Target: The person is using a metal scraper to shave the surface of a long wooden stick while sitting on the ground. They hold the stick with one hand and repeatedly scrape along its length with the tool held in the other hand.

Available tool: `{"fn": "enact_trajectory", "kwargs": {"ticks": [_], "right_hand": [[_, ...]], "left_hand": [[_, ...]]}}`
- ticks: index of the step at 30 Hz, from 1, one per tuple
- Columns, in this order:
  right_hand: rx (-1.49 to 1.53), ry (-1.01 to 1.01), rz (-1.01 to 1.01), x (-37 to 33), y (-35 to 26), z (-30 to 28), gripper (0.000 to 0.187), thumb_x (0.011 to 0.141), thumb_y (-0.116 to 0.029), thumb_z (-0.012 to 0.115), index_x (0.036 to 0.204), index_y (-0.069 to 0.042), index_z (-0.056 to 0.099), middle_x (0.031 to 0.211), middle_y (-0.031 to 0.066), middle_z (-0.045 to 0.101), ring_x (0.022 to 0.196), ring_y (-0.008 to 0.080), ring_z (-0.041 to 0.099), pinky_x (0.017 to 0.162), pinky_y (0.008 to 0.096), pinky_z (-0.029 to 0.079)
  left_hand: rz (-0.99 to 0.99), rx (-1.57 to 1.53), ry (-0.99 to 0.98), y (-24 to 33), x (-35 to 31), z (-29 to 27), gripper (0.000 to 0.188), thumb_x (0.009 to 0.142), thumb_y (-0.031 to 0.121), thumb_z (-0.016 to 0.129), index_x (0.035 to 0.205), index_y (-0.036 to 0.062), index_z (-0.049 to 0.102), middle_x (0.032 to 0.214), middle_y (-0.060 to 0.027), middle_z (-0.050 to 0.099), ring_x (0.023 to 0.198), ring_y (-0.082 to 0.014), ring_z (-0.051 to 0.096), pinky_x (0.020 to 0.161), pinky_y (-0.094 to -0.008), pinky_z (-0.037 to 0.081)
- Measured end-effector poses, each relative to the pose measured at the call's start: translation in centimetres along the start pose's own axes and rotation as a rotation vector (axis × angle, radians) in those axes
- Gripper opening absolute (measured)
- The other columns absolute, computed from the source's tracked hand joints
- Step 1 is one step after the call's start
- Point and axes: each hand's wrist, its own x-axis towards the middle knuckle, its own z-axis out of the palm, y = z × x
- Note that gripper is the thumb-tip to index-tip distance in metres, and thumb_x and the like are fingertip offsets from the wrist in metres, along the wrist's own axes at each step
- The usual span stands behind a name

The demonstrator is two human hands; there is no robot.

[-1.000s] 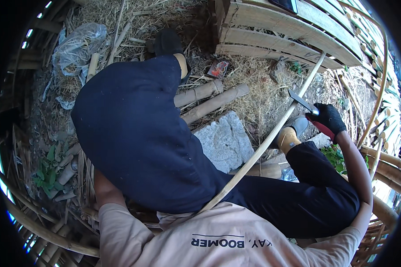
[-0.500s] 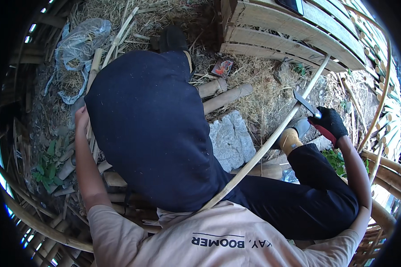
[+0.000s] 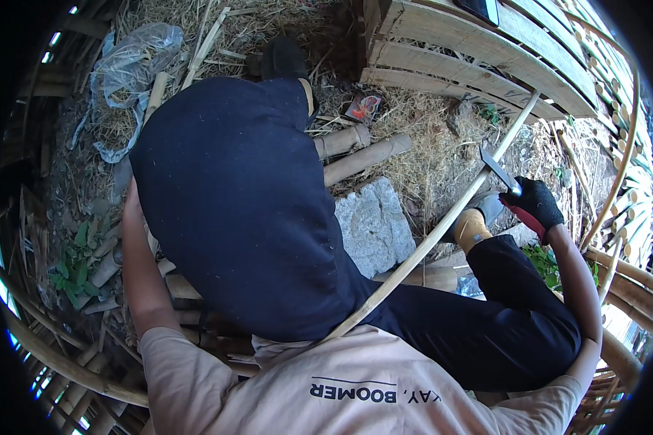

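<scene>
The glove (image 3: pixel 540 204) is black — partly red (the strip (image 3: pixel 443 224): yellowish).

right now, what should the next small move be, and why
Probably bring the left hand over to steady the pale stick. The gloved right hand holds a knife-like tool whose blade crosses the stick in this view, while the left is mostly hidden beside the bent leg, well away from the stick.

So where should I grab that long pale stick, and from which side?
Probably grip the stick around its middle, coming from your left: that slim, slanting stretch is bare, while the blade in your gloved right hand crosses it farther up, from the right.
</scene>
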Motion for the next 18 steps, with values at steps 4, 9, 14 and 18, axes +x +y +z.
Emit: {"fn": "enact_trajectory", "kwargs": {"ticks": [4,9,14,18], "right_hand": [[0.004,-0.006,-0.008,0.0,-0.1,-0.1,0.040,0.084,-0.036,0.071,0.097,0.002,0.066,0.082,0.0251,0.066,0.077,0.0387,0.066,0.071,0.0439,0.050],[0.023,-0.010,-0.002,-0.1,-0.3,0.0,0.039,0.084,-0.035,0.071,0.097,0.001,0.066,0.081,0.0242,0.067,0.077,0.0385,0.066,0.071,0.0434,0.050],[0.030,-0.014,0.014,-0.1,-0.2,0.1,0.038,0.083,-0.034,0.072,0.097,0.001,0.066,0.081,0.0237,0.067,0.076,0.0373,0.066,0.071,0.0433,0.050],[0.025,-0.006,0.033,-0.2,-0.3,0.2,0.039,0.082,-0.035,0.073,0.098,0.000,0.067,0.081,0.0235,0.067,0.076,0.0369,0.066,0.070,0.0435,0.050]], "left_hand": [[0.006,0.012,0.010,0.1,-0.1,0.0,0.028,0.098,0.018,0.060,0.115,-0.0042,0.062,0.104,-0.0105,0.069,0.095,-0.0164,0.064,0.085,-0.0295,0.050],[0.010,0.018,0.015,0.1,-0.3,0.1,0.028,0.098,0.017,0.059,0.116,-0.0045,0.061,0.104,-0.0110,0.068,0.095,-0.0167,0.064,0.085,-0.0297,0.050],[0.014,0.022,0.020,-0.1,-0.5,0.7,0.028,0.098,0.017,0.059,0.117,-0.0047,0.060,0.105,-0.0115,0.068,0.096,-0.0171,0.064,0.086,-0.0299,0.050],[0.029,0.029,0.033,0.3,-0.6,1.4,0.029,0.099,0.017,0.058,0.117,-0.0049,0.059,0.105,-0.0118,0.068,0.096,-0.0174,0.064,0.086,-0.0300,0.050]]}}
